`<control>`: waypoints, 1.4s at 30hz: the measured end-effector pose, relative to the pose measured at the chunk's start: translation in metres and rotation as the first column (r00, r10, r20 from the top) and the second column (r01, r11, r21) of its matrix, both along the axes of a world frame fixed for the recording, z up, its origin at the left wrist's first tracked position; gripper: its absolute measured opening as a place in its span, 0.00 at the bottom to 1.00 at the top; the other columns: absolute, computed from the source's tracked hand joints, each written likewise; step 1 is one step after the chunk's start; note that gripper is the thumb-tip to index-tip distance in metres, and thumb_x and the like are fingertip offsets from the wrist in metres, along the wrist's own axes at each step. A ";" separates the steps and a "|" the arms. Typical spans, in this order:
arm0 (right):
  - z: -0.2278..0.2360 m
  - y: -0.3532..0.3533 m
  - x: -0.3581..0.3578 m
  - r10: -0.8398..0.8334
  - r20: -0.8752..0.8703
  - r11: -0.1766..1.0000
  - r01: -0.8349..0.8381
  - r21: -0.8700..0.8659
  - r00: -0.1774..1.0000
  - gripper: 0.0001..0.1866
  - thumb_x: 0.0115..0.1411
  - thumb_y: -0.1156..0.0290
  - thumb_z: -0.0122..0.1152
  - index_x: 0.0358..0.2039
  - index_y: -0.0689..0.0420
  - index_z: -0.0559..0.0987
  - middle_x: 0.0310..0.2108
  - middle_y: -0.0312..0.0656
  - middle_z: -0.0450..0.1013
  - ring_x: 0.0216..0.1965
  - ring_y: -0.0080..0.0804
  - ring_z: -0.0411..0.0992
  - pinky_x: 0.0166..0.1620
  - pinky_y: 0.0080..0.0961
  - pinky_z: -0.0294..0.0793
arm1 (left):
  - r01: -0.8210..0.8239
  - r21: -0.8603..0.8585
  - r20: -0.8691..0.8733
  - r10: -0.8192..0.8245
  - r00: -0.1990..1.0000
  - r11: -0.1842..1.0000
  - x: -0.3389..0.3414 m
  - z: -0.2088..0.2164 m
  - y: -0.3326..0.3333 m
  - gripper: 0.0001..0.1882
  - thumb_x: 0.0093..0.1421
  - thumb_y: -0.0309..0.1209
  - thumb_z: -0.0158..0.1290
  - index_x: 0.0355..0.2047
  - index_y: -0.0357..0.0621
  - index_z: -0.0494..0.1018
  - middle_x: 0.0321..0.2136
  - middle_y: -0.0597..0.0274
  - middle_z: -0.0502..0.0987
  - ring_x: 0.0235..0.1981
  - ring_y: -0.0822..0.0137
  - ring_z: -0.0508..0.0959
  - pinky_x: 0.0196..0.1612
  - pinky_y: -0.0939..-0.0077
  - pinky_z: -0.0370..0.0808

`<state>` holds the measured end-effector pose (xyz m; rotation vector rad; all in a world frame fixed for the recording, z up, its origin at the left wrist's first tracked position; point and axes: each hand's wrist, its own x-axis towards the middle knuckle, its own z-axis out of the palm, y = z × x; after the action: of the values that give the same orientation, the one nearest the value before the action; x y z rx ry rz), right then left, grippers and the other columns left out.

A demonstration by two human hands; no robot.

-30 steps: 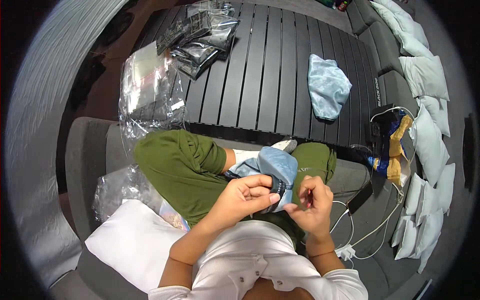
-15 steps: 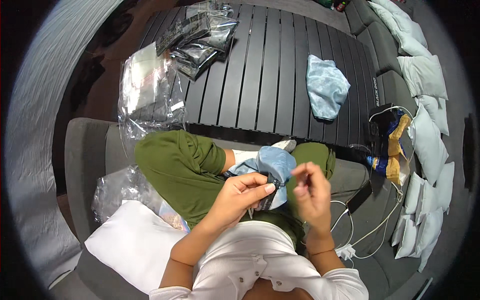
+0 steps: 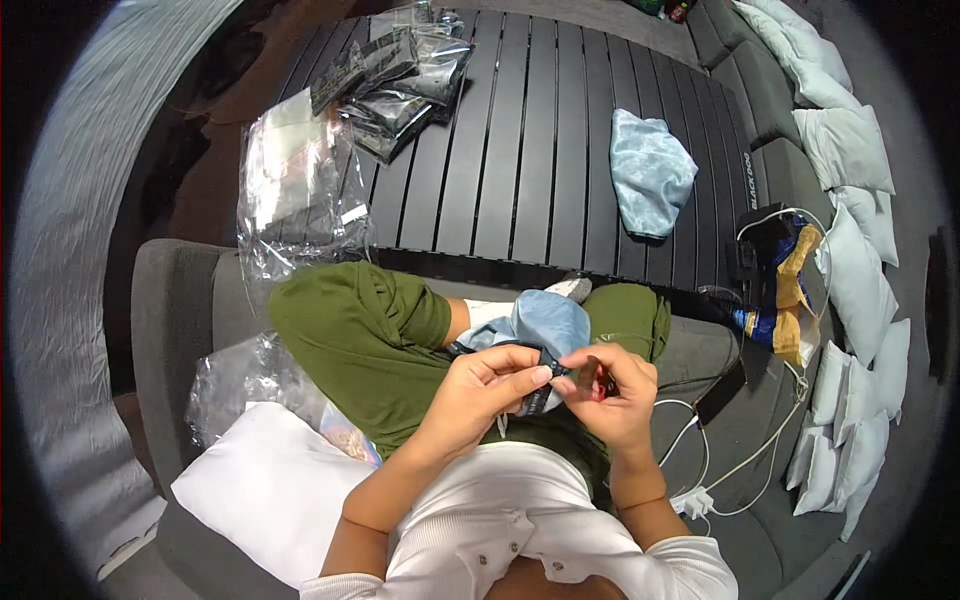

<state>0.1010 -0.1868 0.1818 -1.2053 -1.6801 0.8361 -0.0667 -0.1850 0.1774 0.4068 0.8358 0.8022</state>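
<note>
A light-blue satiny cloth piece (image 3: 550, 318) with a black edge band (image 3: 537, 398) lies bunched in my lap. My left hand (image 3: 480, 395) is closed on the band, thumb and forefinger pinching it. My right hand (image 3: 615, 390) meets it from the other side, its fingertips pinched at the band beside my left thumb. A small red thing (image 3: 600, 386) shows inside my right hand, mostly hidden by the fingers. Another light-blue satiny piece (image 3: 650, 172) with a dark edge lies on the black slatted table (image 3: 510, 130).
Clear plastic bags (image 3: 300, 190) hang over the table's left edge, next to black packets in clear wrap (image 3: 400, 85). A white pillow (image 3: 270, 490) lies on the grey sofa (image 3: 180, 300) at my left. White cables (image 3: 700, 500) and a blue-and-yellow bag (image 3: 795, 300) are at my right.
My right hand has come in from the right and down, and its fingertips now meet the black band. My left hand keeps its pinch.
</note>
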 end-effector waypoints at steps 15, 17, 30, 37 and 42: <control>0.010 0.001 0.012 -0.147 -0.136 0.984 0.132 -0.119 0.980 0.10 0.43 0.81 0.63 0.29 0.61 0.76 0.13 0.25 0.59 0.15 0.09 0.53 0.19 0.07 0.49 | 0.027 0.041 0.057 -0.030 0.998 0.999 0.000 0.001 0.000 0.05 0.54 0.25 0.52 0.32 0.40 0.70 0.26 0.73 0.71 0.25 0.86 0.67 0.26 0.92 0.62; 0.012 0.002 0.005 -0.055 -0.122 0.982 0.032 -0.184 0.991 0.09 0.43 0.81 0.63 0.27 0.60 0.75 0.14 0.27 0.61 0.15 0.09 0.55 0.18 0.08 0.50 | 0.042 0.037 0.052 -0.044 0.998 0.998 0.002 0.002 0.001 0.05 0.55 0.25 0.51 0.32 0.40 0.70 0.26 0.73 0.71 0.26 0.86 0.68 0.27 0.92 0.62; -0.008 0.019 0.022 -0.409 0.090 0.898 0.418 -0.140 0.908 0.07 0.52 0.77 0.57 0.29 0.60 0.67 0.21 0.28 0.59 0.21 0.12 0.52 0.24 0.09 0.53 | -0.001 0.014 0.085 0.000 0.996 1.000 0.000 -0.004 0.002 0.05 0.55 0.25 0.51 0.32 0.41 0.69 0.26 0.72 0.72 0.24 0.86 0.68 0.25 0.94 0.63; -0.002 0.001 0.016 -0.271 -0.033 0.954 0.264 -0.144 0.962 0.16 0.54 0.70 0.54 0.42 0.63 0.67 0.30 0.36 0.64 0.27 0.20 0.60 0.30 0.15 0.62 | -0.156 -0.098 0.078 0.164 0.983 0.983 0.004 -0.017 0.006 0.07 0.54 0.26 0.52 0.33 0.40 0.69 0.26 0.69 0.73 0.24 0.83 0.71 0.24 0.92 0.66; 0.003 -0.010 0.000 -0.059 -0.078 0.960 0.035 -0.278 0.995 0.20 0.52 0.64 0.58 0.41 0.62 0.67 0.20 0.32 0.61 0.21 0.17 0.57 0.24 0.13 0.58 | -0.192 -0.075 0.098 0.199 0.975 0.978 0.005 -0.017 0.009 0.09 0.54 0.25 0.52 0.36 0.38 0.67 0.27 0.66 0.74 0.26 0.82 0.72 0.26 0.91 0.68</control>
<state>0.1013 -0.1969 0.1851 -1.3712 -1.4936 1.1044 -0.0617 -0.1762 0.1607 0.2238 0.8095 0.9680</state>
